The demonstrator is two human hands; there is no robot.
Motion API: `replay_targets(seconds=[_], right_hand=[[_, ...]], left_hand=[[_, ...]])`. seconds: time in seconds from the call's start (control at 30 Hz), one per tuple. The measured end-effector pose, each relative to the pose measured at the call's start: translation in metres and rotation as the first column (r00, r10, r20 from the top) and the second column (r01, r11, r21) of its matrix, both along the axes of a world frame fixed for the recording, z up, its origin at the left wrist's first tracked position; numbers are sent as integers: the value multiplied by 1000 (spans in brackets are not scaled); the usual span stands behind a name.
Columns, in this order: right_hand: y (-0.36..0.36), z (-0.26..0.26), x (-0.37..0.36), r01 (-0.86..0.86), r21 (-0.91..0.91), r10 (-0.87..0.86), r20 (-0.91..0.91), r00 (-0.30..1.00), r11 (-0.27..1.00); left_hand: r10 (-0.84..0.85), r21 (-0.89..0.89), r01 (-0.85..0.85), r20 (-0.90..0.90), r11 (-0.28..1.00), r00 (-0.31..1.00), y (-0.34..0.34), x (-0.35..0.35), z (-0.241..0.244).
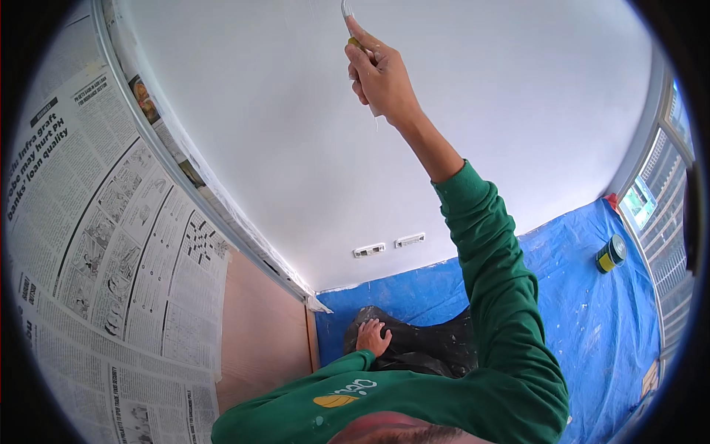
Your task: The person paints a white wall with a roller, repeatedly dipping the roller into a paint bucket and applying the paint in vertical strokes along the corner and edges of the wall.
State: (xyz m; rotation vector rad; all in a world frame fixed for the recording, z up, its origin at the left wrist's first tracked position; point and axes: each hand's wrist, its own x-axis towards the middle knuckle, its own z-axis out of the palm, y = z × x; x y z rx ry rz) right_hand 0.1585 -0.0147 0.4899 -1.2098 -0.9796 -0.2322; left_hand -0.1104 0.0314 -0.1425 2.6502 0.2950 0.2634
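My right hand (pixel 379 75) is raised against the white wall (pixel 310 166) at the top of the view. It grips a thin metal-shanked tool (pixel 346 8) with a yellowish handle end, likely a paint roller frame; its far end is cut off by the picture's edge. White paint spots mark the fingers. Low in the view, my left hand (pixel 374 337) rests with spread fingers on my knee, over dark, paint-flecked trousers (pixel 424 338). It holds nothing. Two white-framed wall outlet boxes (pixel 369 251) sit low on the wall, between the two hands.
A blue tarpaulin (pixel 588 299) covers the floor, with a green paint can (pixel 611 254) at right near the window (pixel 657 177). Newspaper sheets (pixel 111 222) cover the left-hand surface beside a metal edge strip (pixel 183 183). Pinkish board (pixel 260 322) shows below them.
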Motion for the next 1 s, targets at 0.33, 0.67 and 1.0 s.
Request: replay_targets(seconds=[0.33,0.67,1.0], right_hand=[[-12,30,16,-2,-47,4,43,999,999],[-97,-194,-49,33,-101,-53,-200,978,994],[-251,-474,-112,300,-254,-393,-623,676,919]], left_hand=[[24,-5,-24,8,1000,1000,2,-2,-1],[47,-103,-37,95,994,994,5,-2,0],[149,-158,-54,687,986,711,91,138,239]])
